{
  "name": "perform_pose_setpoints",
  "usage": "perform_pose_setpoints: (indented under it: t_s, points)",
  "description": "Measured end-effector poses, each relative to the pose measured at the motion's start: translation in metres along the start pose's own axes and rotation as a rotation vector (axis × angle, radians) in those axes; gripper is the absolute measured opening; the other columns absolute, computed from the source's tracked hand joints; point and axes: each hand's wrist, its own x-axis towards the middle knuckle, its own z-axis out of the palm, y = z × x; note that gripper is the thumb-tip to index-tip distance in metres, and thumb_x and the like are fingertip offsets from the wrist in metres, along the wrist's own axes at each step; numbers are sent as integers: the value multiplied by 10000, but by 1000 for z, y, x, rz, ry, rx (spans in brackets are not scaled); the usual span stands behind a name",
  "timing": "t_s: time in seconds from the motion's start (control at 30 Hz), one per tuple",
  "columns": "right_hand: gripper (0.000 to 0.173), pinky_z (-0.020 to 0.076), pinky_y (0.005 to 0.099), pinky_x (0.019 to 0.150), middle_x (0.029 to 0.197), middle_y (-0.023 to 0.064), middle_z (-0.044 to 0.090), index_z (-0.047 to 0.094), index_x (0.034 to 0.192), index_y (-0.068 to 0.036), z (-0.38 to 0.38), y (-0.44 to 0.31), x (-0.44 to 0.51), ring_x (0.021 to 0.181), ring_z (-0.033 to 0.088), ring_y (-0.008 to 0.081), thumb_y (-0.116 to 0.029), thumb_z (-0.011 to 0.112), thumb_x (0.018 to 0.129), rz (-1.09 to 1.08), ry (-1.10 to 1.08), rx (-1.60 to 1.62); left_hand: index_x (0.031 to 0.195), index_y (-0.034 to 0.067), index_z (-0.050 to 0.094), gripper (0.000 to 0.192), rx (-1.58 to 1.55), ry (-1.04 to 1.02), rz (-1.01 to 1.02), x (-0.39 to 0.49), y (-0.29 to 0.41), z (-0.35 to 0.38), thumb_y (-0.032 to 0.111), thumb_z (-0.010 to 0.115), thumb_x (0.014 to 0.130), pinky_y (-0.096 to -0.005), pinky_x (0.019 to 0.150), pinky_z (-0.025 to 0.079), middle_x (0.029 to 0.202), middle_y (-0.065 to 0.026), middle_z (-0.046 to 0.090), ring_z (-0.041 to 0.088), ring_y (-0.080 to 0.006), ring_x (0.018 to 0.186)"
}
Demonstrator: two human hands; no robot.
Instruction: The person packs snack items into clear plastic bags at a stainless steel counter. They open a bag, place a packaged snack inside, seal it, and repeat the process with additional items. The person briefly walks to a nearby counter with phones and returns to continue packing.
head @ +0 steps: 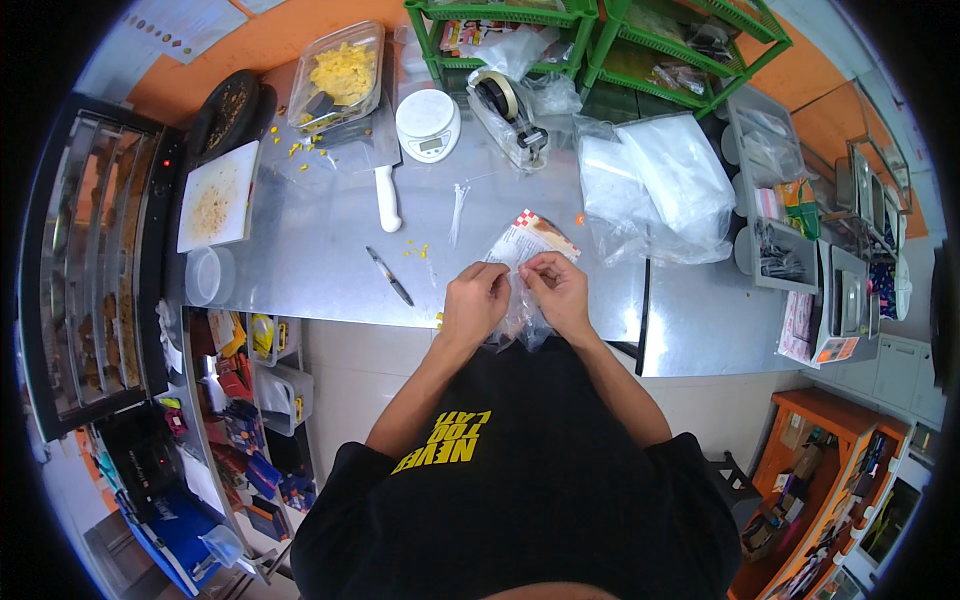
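Both hands hold a clear plastic bag (530, 319) at the front edge of the steel table. My left hand (476, 296) pinches its left side between thumb and fingers. My right hand (559, 289) grips the plastic a little to the right, its fingertips close to the left ones. Just beyond the fingers, a printed packet or label (534, 238) with a red-and-white checked border lies on the table; whether it is part of the bag is hidden by my hands. Several white cable ties (457, 214) lie ahead to the left, and a pen (390, 276) rests left of my left hand.
Further back stand a white digital scale (428, 120), a tape dispenser (510, 112) and a large stack of plastic bags (660, 187). A broad white-handled knife (387, 199) lies near a tub of yellow pieces (337, 75). At left are a cutting board (217, 199) and round plastic container (208, 276).
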Motion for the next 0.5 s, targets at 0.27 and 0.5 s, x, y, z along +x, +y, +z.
perform_pose_setpoints:
  t_s: [0.27, 0.5]
  points:
    - [122, 539, 221, 727, 945, 43, 726, 659, 1047, 32, -3, -4, 7, 841, 665, 66, 49, 704, 934, -35, -53, -197, 993, 2, 750, 140, -122, -36, 31, 8, 5, -2, 7, 727, 855, -366, 657, 580, 897, -174, 732, 725, -306, 726]
    - [77, 548, 246, 686, 856, 47, 734, 716, 985, 40, -8, -21, 10, 754, 687, 100, -7, 719, 924, 17, -122, -206, 1006, 4, 782, 136, -366, -184, -116, 22, -2, -11, 26, 753, 876, -319, 700, 585, 889, -151, 743, 744, -234, 759]
